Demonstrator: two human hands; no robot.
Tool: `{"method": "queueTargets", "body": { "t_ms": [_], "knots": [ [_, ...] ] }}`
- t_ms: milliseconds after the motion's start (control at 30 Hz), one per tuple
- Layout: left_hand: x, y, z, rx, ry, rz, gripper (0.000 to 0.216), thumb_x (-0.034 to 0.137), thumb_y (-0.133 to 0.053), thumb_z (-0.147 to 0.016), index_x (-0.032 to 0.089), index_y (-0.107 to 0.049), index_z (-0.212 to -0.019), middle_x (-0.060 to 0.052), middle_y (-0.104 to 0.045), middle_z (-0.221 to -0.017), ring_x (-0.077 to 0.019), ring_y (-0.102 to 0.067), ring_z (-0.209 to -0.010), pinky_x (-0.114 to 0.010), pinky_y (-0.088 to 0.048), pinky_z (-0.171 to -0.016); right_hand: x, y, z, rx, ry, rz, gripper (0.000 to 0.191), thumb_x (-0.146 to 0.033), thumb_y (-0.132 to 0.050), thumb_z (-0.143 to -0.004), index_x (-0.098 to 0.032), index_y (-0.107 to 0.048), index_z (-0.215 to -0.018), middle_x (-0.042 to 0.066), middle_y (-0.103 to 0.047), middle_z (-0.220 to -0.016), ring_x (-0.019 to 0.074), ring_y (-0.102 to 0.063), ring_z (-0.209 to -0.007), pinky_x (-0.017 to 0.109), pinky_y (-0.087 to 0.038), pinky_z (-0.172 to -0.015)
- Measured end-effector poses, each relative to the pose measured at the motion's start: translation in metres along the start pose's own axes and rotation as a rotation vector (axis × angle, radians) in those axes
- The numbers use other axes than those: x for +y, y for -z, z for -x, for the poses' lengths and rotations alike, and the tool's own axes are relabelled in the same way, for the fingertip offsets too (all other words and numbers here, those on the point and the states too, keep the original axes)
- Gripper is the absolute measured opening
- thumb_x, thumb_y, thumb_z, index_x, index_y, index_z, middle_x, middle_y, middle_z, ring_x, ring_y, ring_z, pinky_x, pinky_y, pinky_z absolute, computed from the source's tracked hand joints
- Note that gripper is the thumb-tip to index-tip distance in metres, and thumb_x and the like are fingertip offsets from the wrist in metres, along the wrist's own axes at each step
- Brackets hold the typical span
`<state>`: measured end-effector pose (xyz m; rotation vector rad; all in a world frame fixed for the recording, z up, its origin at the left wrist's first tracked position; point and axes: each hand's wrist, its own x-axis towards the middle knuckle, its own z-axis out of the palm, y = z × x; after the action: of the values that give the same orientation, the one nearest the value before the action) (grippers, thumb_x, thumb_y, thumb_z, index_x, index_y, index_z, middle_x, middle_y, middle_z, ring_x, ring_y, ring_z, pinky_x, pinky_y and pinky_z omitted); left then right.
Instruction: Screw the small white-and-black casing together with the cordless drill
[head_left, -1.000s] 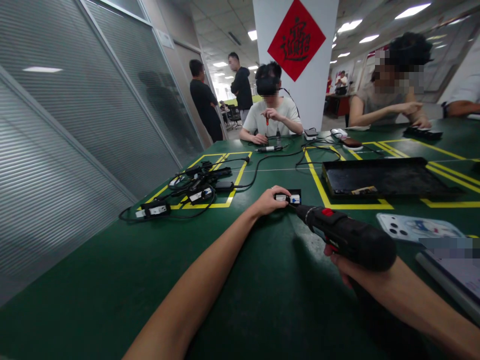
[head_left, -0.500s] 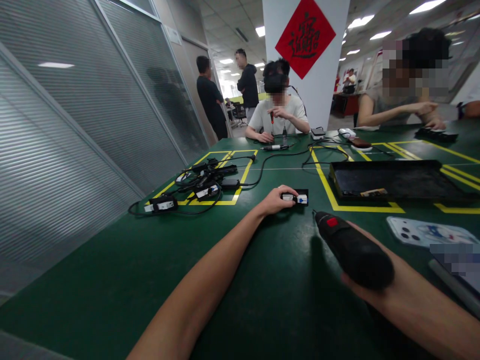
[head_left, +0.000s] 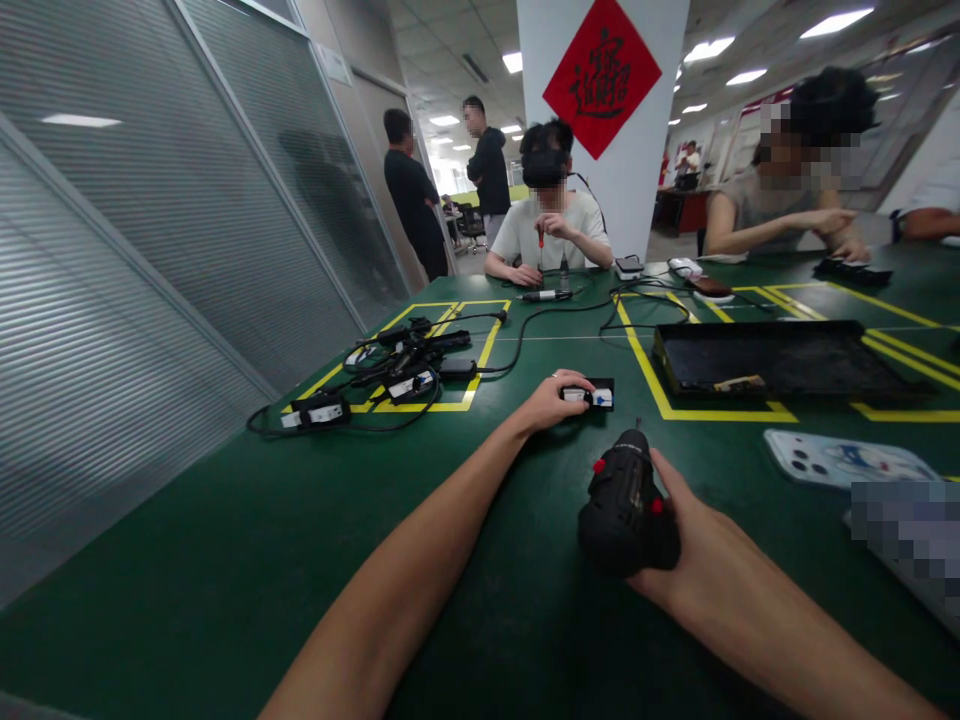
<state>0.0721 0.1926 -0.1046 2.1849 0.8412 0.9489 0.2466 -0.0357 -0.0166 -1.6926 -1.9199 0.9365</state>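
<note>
My left hand (head_left: 556, 401) grips a small black-and-white rectangular module (head_left: 603, 397) against the green tabletop, its fingers over the left part. A blue spot shows on the module's white face. In my right hand (head_left: 679, 535) is a black cordless screwdriver (head_left: 624, 505) with red buttons, held above the table. Its thin bit points away from me, toward the module, and stands apart from it. The fingers on the far side of the screwdriver are partly hidden by its body.
Left of my hand lies a tangle of black cables and modules (head_left: 412, 365). A black tray (head_left: 757, 350) sits to the right, with a phone (head_left: 844, 458) nearer me. Across the table, a person in a headset (head_left: 551, 225) holds a red screwdriver; another person (head_left: 780, 205) sits at right.
My right hand has turned the screwdriver and brought it leftward, so its bit now points forward near the module. My left hand stays on the module.
</note>
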Motion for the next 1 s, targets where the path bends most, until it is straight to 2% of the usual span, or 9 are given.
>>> {"method": "queueTargets", "body": {
  "t_ms": [67, 167, 367, 500, 600, 667, 733, 867, 1000],
  "knots": [
    [0.000, 0.001, 0.000, -0.008, 0.013, 0.008, 0.030, 0.019, -0.065, -0.069, 0.018, -0.067, -0.098, -0.008, -0.056, -0.117, -0.0191, -0.048, -0.115, -0.033, -0.035, -0.101, -0.001, -0.010, -0.002, 0.081, 0.001, 0.130, 0.097, -0.034, -0.066, -0.069, -0.018, -0.010, -0.146, 0.016, -0.058, -0.119, 0.0324, -0.060, -0.102, 0.041, -0.047, -0.082],
    [0.001, 0.002, 0.000, -0.032, 0.034, 0.017, 0.030, 0.022, -0.066, -0.070, 0.018, -0.067, -0.100, -0.009, -0.054, -0.121, -0.0196, -0.048, -0.116, -0.034, -0.035, -0.102, -0.010, -0.029, -0.006, 0.036, -0.006, 0.325, 0.101, -0.036, -0.067, -0.066, -0.006, -0.011, -0.146, 0.020, -0.061, -0.109, 0.0354, -0.062, -0.094, 0.044, -0.049, -0.078],
    [0.005, -0.001, 0.000, -0.082, 0.005, 0.038, 0.031, 0.023, -0.066, -0.071, 0.017, -0.066, -0.101, -0.010, -0.053, -0.122, -0.0206, -0.048, -0.117, -0.034, -0.034, -0.103, -0.039, -0.055, -0.008, 0.040, -0.022, 0.571, 0.097, -0.037, -0.068, -0.067, 0.000, -0.019, -0.143, 0.022, -0.068, -0.087, 0.0306, -0.066, -0.072, 0.037, -0.052, -0.060],
    [0.008, -0.004, -0.002, -0.099, 0.005, 0.035, 0.029, 0.021, -0.064, -0.071, 0.018, -0.066, -0.100, -0.009, -0.053, -0.122, -0.0212, -0.047, -0.118, -0.036, -0.034, -0.103, -0.050, -0.046, -0.005, 0.057, 0.028, 0.644, 0.091, -0.048, -0.067, -0.070, -0.006, -0.030, -0.141, 0.019, -0.070, -0.081, 0.0304, -0.067, -0.063, 0.037, -0.051, -0.051],
    [0.009, -0.005, -0.003, -0.101, 0.010, 0.030, 0.030, 0.020, -0.062, -0.072, 0.018, -0.066, -0.101, -0.009, -0.051, -0.125, -0.0224, -0.045, -0.120, -0.038, -0.034, -0.104, -0.051, -0.026, -0.019, 0.233, 0.157, 0.665, 0.067, -0.046, -0.056, -0.081, -0.012, -0.040, -0.137, 0.014, -0.070, -0.078, 0.0299, -0.065, -0.053, 0.039, -0.049, -0.042],
    [0.010, -0.006, -0.002, -0.090, 0.003, 0.011, 0.032, 0.021, -0.061, -0.072, 0.017, -0.065, -0.104, -0.010, -0.051, -0.125, -0.0233, -0.044, -0.121, -0.038, -0.033, -0.104, -0.043, -0.012, -0.042, 0.503, 0.302, 0.595, 0.045, -0.036, -0.048, -0.088, -0.014, -0.051, -0.127, 0.011, -0.068, -0.076, 0.0305, -0.064, -0.054, 0.041, -0.049, -0.043],
    [0.013, -0.005, 0.001, -0.032, -0.021, -0.040, 0.035, 0.022, -0.060, -0.074, 0.018, -0.063, -0.108, -0.010, -0.050, -0.126, -0.0237, -0.042, -0.123, -0.040, -0.033, -0.105, -0.027, -0.002, -0.072, 0.618, 0.301, 0.554, 0.035, -0.028, -0.041, -0.092, -0.015, -0.052, -0.122, 0.014, -0.066, -0.093, 0.0316, -0.065, -0.070, 0.044, -0.051, -0.054],
    [0.025, -0.001, 0.016, 0.178, -0.129, -0.301, 0.044, 0.025, -0.059, -0.075, 0.019, -0.054, -0.118, -0.011, -0.041, -0.133, -0.0246, -0.036, -0.127, -0.043, -0.031, -0.107, 0.013, -0.004, -0.118, 0.690, 0.358, 0.428, 0.024, -0.020, -0.048, -0.091, -0.014, -0.055, -0.113, 0.009, -0.061, -0.104, 0.0223, -0.061, -0.092, 0.039, -0.051, -0.078],
    [0.034, 0.002, 0.024, 0.153, -0.282, -0.577, 0.048, 0.038, -0.060, -0.076, 0.017, -0.053, -0.119, -0.012, -0.049, -0.123, -0.0245, -0.042, -0.119, -0.042, -0.035, -0.103, 0.039, -0.020, -0.128, 0.687, 0.429, 0.307, 0.023, -0.024, -0.054, -0.089, -0.016, -0.056, -0.111, 0.005, -0.059, -0.110, 0.0193, -0.059, -0.097, 0.040, -0.050, -0.082]
  ]
}}
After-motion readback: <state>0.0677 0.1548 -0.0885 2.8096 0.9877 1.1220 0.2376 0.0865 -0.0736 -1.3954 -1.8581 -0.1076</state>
